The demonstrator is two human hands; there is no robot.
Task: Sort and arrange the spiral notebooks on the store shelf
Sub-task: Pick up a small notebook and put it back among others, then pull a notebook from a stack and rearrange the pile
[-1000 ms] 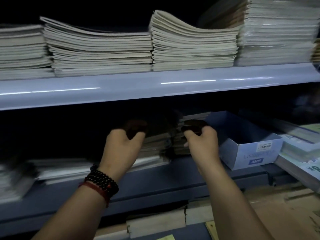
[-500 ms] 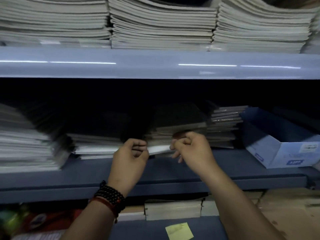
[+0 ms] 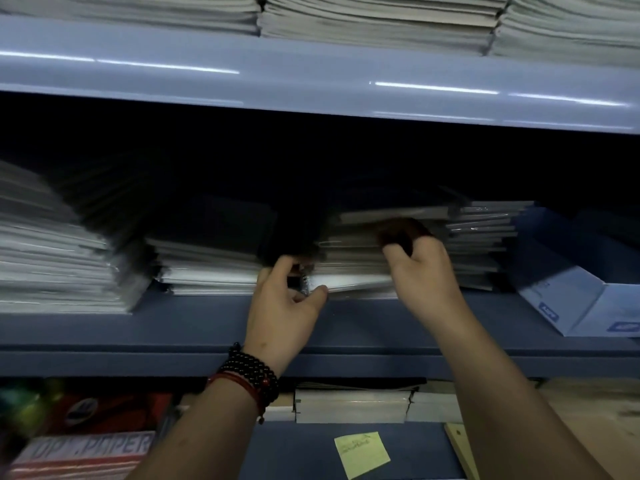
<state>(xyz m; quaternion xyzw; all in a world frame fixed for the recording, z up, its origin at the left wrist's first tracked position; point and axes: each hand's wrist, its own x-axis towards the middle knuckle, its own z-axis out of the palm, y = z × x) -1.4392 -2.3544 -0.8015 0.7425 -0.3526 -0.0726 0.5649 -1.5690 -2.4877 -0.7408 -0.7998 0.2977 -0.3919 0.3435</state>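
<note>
On the dim middle shelf (image 3: 346,327), a centre stack of spiral notebooks (image 3: 353,263) lies flat with pale edges facing me. My left hand (image 3: 287,306), with dark and red bead bracelets on the wrist, pinches the stack's lower left corner by the spiral binding, thumb below and fingers above. My right hand (image 3: 422,271) reaches into the right side of the same stack. Its fingers curl in between the upper notebooks, their tips hidden in shadow. Another notebook stack (image 3: 207,268) sits directly to the left.
A tall slanting stack (image 3: 52,265) fills the far left, and a further stack (image 3: 485,244) stands right of my hands. A blue-and-white cardboard box (image 3: 571,299) sits at the right end. Pale notebook piles (image 3: 381,26) load the upper shelf. Below are a yellow sticky note (image 3: 362,452) and a paper ream (image 3: 86,452).
My right hand has risen from the stack's lower edge into its upper notebooks. My left hand now pinches the bottom left corner. The view has shifted slightly right and closer.
</note>
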